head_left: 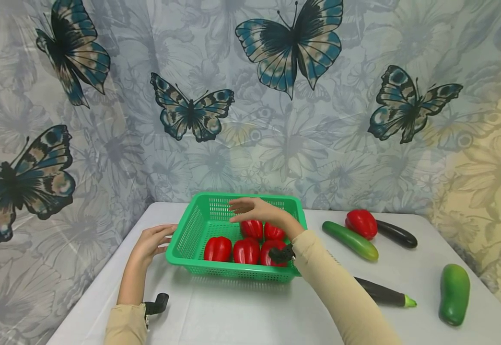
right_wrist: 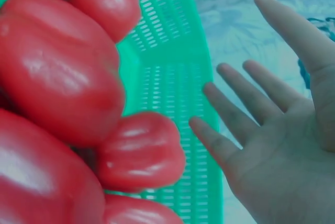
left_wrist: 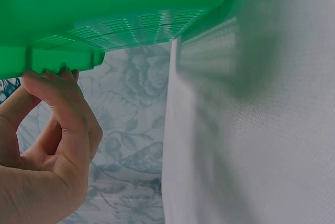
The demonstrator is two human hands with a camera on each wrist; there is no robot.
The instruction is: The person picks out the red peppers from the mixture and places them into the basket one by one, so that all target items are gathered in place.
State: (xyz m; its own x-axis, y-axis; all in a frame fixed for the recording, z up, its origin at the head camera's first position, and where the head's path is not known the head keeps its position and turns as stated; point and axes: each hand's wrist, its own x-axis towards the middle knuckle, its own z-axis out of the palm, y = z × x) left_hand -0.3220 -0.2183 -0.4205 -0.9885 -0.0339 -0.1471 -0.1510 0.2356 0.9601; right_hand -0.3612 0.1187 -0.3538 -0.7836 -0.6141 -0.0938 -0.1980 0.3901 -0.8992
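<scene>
A green plastic basket (head_left: 233, 262) with slotted walls holds several red bell peppers (head_left: 217, 249). At the basket's left rim is my left hand (head_left: 150, 243); in the left wrist view its bent fingers (left_wrist: 78, 114) have their tips right at the rim's edge. My right hand (head_left: 261, 211) hovers over the back of the basket, above the peppers, with nothing in it. The right wrist view shows this hand's fingers (right_wrist: 235, 122) spread and extended beside the basket wall. My right forearm and wrist camera hide part of the basket's right side.
Right of the basket lie a cucumber (head_left: 351, 241), another red bell pepper (head_left: 361, 224) and a dark eggplant (head_left: 397, 234). Closer in are a dark, green-tipped zucchini (head_left: 384, 293), partly behind my right sleeve, and a thick green vegetable (head_left: 454, 294). A butterfly-patterned cloth (head_left: 254, 153) hangs behind the table.
</scene>
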